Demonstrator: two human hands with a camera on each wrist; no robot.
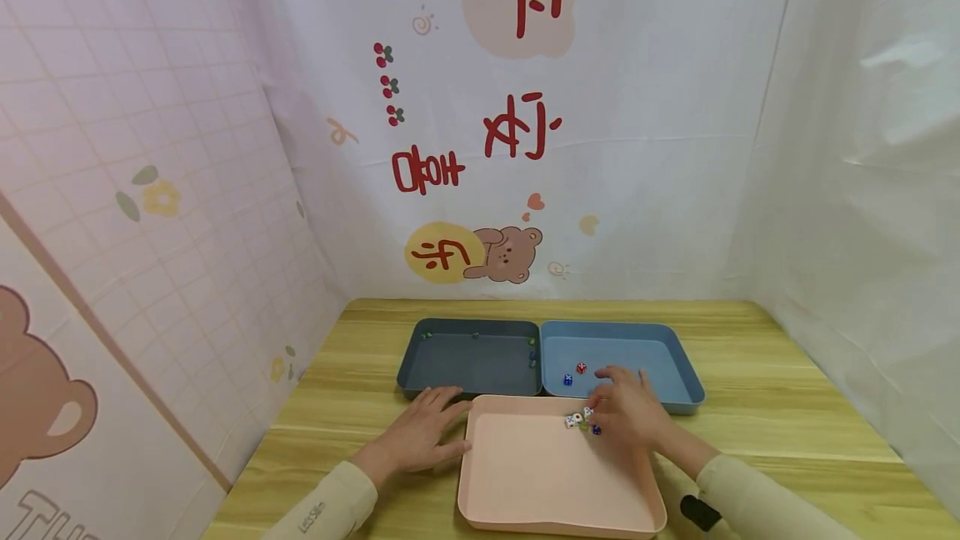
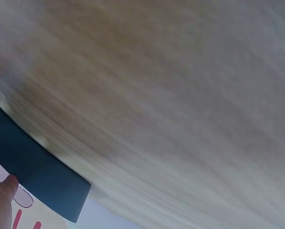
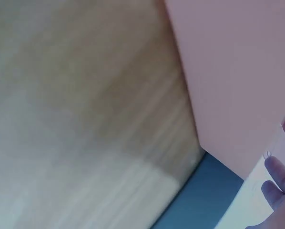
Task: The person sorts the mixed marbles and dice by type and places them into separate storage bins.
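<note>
My left hand (image 1: 420, 432) lies with fingers stretched out at the left rim of the pink tray (image 1: 525, 515), its fingertips close to the dark grey tray (image 1: 465, 386). Over the pink tray's far right corner is my right hand (image 1: 633, 411), thumb and fingers right at a small group of dice. White dice (image 1: 571, 422) sit beside its fingertips, with a dark blue die (image 1: 597, 430) and a yellow-green die (image 1: 584, 426) close by. A bit of red shows at the fingertips; I cannot tell whether they pinch a die.
Behind the pink tray, the dark grey tray holds several green and blue dice along its edges. The light blue tray (image 1: 637, 340) beside it holds a blue die (image 1: 567, 380) and a red die (image 1: 581, 367). Printed white cloth (image 1: 637, 148) hangs behind the wooden table (image 1: 787, 423).
</note>
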